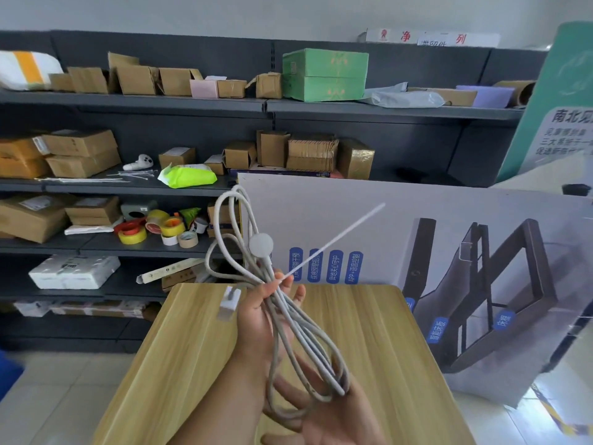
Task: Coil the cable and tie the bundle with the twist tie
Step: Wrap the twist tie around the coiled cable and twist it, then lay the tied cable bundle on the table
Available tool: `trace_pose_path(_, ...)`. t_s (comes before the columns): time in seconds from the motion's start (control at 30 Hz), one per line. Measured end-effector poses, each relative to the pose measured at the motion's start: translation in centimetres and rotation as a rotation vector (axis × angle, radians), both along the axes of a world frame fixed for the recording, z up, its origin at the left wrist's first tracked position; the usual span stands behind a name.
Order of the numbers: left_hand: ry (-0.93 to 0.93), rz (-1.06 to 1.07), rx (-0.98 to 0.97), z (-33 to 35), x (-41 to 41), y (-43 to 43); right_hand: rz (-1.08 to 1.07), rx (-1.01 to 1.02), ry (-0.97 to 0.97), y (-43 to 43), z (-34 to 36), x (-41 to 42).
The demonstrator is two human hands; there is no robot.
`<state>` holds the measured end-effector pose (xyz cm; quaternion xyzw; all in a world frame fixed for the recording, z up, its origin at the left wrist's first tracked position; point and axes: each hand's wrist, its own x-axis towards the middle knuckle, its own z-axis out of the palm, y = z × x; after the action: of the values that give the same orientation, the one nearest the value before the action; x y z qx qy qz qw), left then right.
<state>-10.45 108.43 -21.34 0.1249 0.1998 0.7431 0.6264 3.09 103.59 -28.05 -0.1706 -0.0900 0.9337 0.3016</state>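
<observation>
Above the wooden surface (199, 348), we are pinching the coiled white cable (288, 322) and twist tie (337, 239) in our left hand (256, 319); our right hand (321, 419) is supporting the loops, open. Wrap at the pinch.

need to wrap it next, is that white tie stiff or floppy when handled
Probably fairly stiff: the tie sticks out straight from the left hand without drooping. It looks thin, so likely light and bendable. The cable hangs in loose loops, so it may spring apart.
</observation>
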Motion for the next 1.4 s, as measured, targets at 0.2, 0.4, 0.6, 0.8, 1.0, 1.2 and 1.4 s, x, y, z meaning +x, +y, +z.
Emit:
trace_pose_path(0.2, 0.187, -0.145, 0.171, -1.2, -1.7, -0.2, -0.139, -0.019, -0.064, 2.3, -0.5, 3.1)
trace_pose_path(0.4, 0.100, -0.167, 0.238, -3.7, -5.1, -0.9, -0.260, 0.257, -0.396, 5.4, 1.4, 9.5)
trace_pose_path(0.6, 0.100, -0.188, 0.164, -8.3, -6.0, -1.3, -0.269, 0.686, -0.898, 6.5, 0.7, 11.7)
trace_pose_path(0.8, -0.033, -0.093, -0.454, -14.9, -4.9, -4.8, -0.145, 1.049, -1.247, 6.6, -3.2, 11.7)
trace_pose_path(1.0, 0.011, -0.125, -0.938, -21.3, -3.7, -6.2, -0.056, 0.968, -1.348, 6.4, -10.1, 12.4)
trace_pose_path(1.2, 0.052, -0.299, -1.118, -25.5, -3.3, -7.4, -0.012, 0.942, -1.598, 6.1, -16.8, 13.0)
trace_pose_path(1.4, -0.034, -0.149, -1.198, -31.0, -2.3, -6.3, 0.050, 0.848, -1.706, 6.3, -22.6, 13.2)
